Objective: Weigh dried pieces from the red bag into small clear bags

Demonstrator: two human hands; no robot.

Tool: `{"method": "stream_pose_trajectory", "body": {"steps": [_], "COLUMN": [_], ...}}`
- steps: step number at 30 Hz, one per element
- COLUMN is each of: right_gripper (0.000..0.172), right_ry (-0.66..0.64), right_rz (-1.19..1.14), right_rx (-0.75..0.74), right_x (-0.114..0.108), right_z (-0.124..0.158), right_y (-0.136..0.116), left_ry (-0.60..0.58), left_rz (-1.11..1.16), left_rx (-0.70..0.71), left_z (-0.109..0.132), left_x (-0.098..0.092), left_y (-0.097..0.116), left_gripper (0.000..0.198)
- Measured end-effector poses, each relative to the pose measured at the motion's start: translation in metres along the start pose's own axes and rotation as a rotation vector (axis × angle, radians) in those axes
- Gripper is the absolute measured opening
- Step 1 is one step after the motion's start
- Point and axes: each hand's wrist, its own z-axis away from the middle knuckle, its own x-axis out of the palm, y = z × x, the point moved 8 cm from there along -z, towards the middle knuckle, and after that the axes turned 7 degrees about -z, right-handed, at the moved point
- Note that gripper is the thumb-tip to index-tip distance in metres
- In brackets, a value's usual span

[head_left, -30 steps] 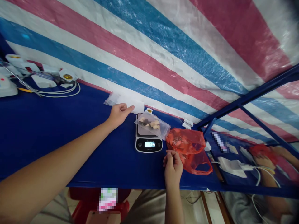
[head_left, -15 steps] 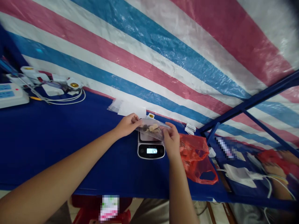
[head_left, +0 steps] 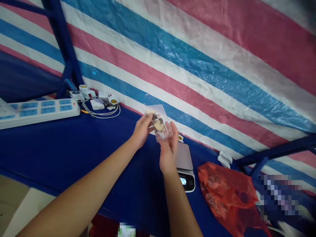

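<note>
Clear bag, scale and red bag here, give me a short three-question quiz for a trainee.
1. What holds the clear bag? A: one hand; B: no hand; C: both hands.
2. True or false: the clear bag lies on the scale.
3. Fill the gap: in the view, the red bag lies to the ___ of the scale.

Key:
1. C, the left hand and the right hand.
2. False, it is held apart from the scale.
3. Right.

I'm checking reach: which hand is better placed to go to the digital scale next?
Right, probably: the right hand is nearer the digital scale; the left hand is farther off. Both hold the clear plastic bag, though.
</note>
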Motion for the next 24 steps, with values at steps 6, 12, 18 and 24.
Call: {"method": "stream_pose_trajectory", "body": {"steps": [6, 12, 18, 24], "right_gripper": [0.083, 0.068, 0.070, 0.074], "right_ry": [0.053, 0.151, 0.110, 0.116], "right_rz": [0.057, 0.112, 0.130, 0.146], "right_rx": [0.043, 0.229, 0.293, 0.319], "right_x": [-0.002, -0.003, 0.005, 0.001], "right_z": [0.012, 0.016, 0.022, 0.023], "right_y": [0.020, 0.034, 0.042, 0.049], "left_ry": [-0.003, 0.041, 0.118, 0.145], "left_rz": [0.001, 0.002, -0.019, -0.033], "left_rx": [0.078, 0.088, 0.066, 0.025], "left_z": [0.004, 0.003, -0.006, -0.006], "left_x": [0.003, 0.000, -0.019, -0.020], "left_y": [0.015, 0.022, 0.022, 0.010], "left_gripper": [0.042, 0.041, 0.035, 0.035]}}
